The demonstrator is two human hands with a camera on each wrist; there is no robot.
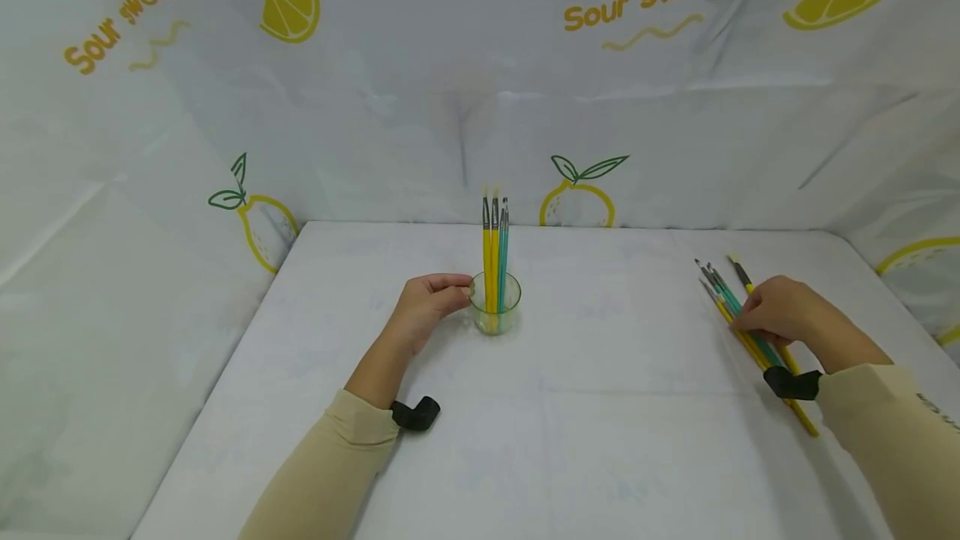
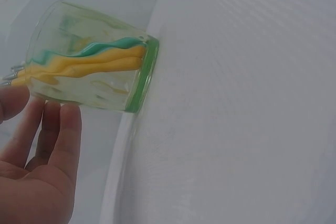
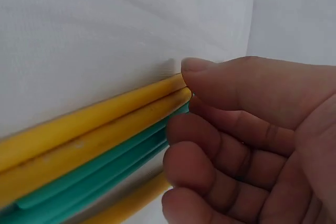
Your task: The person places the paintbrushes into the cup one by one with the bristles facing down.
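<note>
Near the table's middle stands a greenish clear glass, with yellow and teal paintbrushes upright in it, bristles up. My left hand holds its left side at the rim by thumb and fingertips; in the left wrist view the fingertips meet the glass wall. At the right, several paintbrushes lie side by side, bristles toward the back. Over them, my right hand pinches a yellow paintbrush between thumb and curled fingers. Teal paintbrushes lie right beside it, partly hidden by the fingers.
The table wears a white cover. A white sheet printed with lemons and lettering hangs behind it and at the sides. Each wrist carries a black strap. Another yellow paintbrush reaches out under the right wrist.
</note>
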